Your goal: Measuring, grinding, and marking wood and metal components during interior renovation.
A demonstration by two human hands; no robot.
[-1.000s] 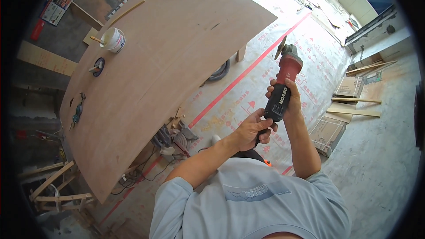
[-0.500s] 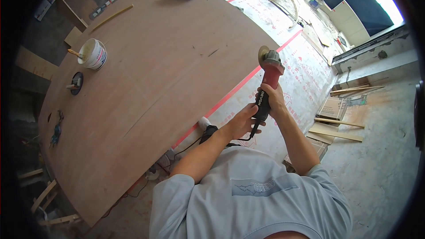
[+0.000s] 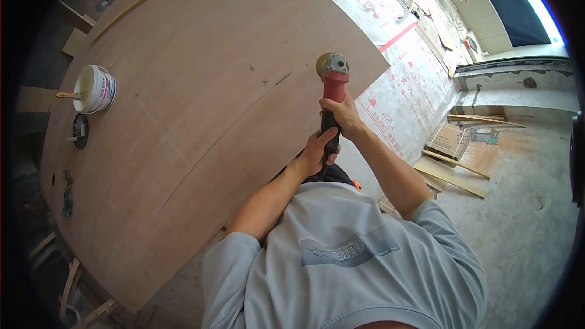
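Both forearms (image 3: 268, 204) reach forward, left hand (image 3: 315, 151) and right hand (image 3: 345, 116) clamped around the red-and-black angle grinder (image 3: 334, 88) — the right further along it. Its disc (image 3: 322, 65) sits beyond them over the broad wooden panel (image 3: 207, 103) (touching or not, I can't tell from here), with printed sheeting (image 3: 390, 100) on the floor alongside.

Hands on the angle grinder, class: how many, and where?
2 on the angle grinder: the left hand lower on its black body, the right hand above it, nearer its red part.
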